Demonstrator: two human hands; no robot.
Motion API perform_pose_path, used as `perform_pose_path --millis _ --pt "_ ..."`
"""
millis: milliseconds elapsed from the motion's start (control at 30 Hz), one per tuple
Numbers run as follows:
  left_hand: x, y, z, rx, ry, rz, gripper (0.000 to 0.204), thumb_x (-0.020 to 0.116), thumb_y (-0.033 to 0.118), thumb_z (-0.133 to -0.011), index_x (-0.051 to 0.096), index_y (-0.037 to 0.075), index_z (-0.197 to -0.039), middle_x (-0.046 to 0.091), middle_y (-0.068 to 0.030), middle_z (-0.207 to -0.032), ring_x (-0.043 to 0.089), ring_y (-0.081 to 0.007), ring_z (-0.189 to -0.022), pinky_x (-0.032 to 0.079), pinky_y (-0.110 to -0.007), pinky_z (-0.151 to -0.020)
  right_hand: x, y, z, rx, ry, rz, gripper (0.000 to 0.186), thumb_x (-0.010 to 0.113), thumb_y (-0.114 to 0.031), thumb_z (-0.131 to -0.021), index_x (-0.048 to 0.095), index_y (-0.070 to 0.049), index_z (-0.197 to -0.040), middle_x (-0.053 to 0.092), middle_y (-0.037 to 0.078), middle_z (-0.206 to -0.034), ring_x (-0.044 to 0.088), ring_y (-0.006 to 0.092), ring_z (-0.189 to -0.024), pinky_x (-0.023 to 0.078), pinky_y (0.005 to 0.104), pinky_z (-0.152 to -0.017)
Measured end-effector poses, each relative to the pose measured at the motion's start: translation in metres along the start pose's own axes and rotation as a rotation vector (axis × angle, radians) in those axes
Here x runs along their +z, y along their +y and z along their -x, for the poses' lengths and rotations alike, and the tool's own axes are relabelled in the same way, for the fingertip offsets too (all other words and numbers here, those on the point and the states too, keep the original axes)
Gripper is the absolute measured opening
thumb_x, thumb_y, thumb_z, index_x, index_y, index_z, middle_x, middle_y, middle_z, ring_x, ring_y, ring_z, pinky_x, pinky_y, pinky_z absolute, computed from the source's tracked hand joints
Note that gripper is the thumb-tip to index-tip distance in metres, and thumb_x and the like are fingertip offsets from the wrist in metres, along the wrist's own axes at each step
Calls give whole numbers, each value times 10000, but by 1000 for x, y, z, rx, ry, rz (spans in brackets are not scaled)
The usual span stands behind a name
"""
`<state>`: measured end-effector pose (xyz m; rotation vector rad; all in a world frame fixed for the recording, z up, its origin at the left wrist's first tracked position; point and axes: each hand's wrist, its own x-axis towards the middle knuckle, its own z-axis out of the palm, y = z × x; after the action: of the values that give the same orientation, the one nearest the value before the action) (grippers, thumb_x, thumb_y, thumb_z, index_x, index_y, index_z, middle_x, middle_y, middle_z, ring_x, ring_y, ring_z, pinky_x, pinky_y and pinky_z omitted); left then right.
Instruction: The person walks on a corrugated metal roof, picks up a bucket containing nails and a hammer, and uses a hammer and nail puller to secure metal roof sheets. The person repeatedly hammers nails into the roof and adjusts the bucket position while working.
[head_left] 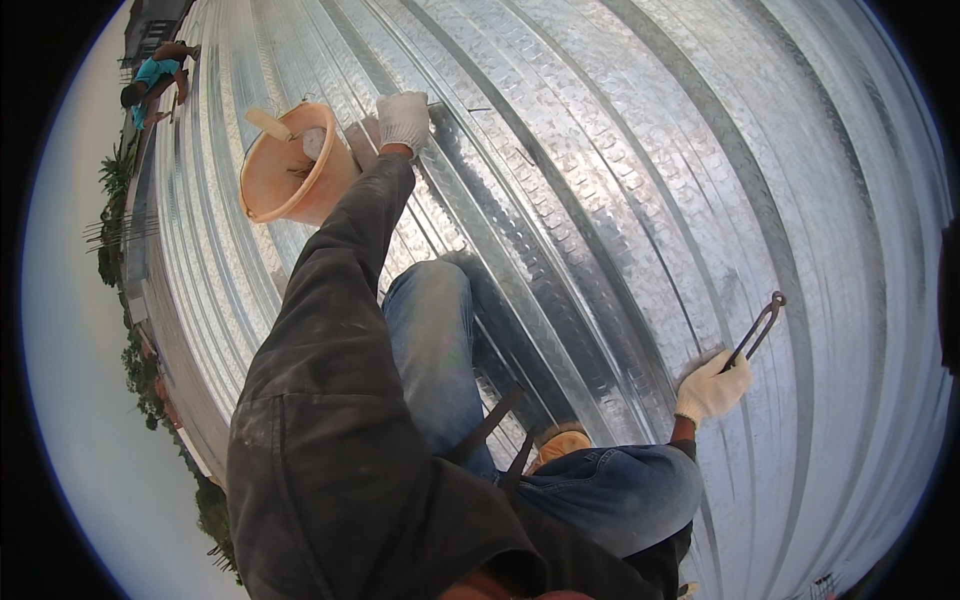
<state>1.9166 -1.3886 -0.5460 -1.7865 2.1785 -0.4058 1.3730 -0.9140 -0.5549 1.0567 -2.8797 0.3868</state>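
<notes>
My left hand (404, 122), in a white knit glove, is closed and rests against the ribbed metal sheeting (620, 230). Whatever its fingers may hold is hidden. Just left of it stands a pale orange bucket (325, 185). Inside the bucket are a light wooden-looking stick (268, 124), a whitish lump (314, 143) and some thin dark bits. At the right, my gloved right hand (714, 386) grips dark metal pincers (768, 318) by their handles. The rounded head of the pincers points up and away, over the sheeting.
Shiny raised ribs run across the sheeting beneath me. My bent knees (430, 310) and a tan shoe (562, 443) are close in, with dark straps hanging nearby. Far left, another person in teal (155, 75) crouches by the sheeting's edge, with trees (140, 375) beyond.
</notes>
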Motion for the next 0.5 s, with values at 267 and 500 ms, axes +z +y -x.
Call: perform_pose_path --millis 267,500 --pt "-11 59 7 256 322 475 227 791 250 -1000 868 147 -1187 854 -134 -1078 813 -369 -1008 614 -515 -923 2 0 0 11 24 -85 325 720 -260 -1120 751 13 -1294 752 226 -1243 716 440 -1210 555 536 -1041" --pt "21 56 -13 361 153 474 245 754 256 -1035 871 155 -1225 844 -155 -1069 802 -386 -1006 613 -522 -929 -2 -17 -6 24 96 -103 237 733 -241 -1076 753 -46 -1210 742 195 -1123 718 439 -1100 548 560 -942"
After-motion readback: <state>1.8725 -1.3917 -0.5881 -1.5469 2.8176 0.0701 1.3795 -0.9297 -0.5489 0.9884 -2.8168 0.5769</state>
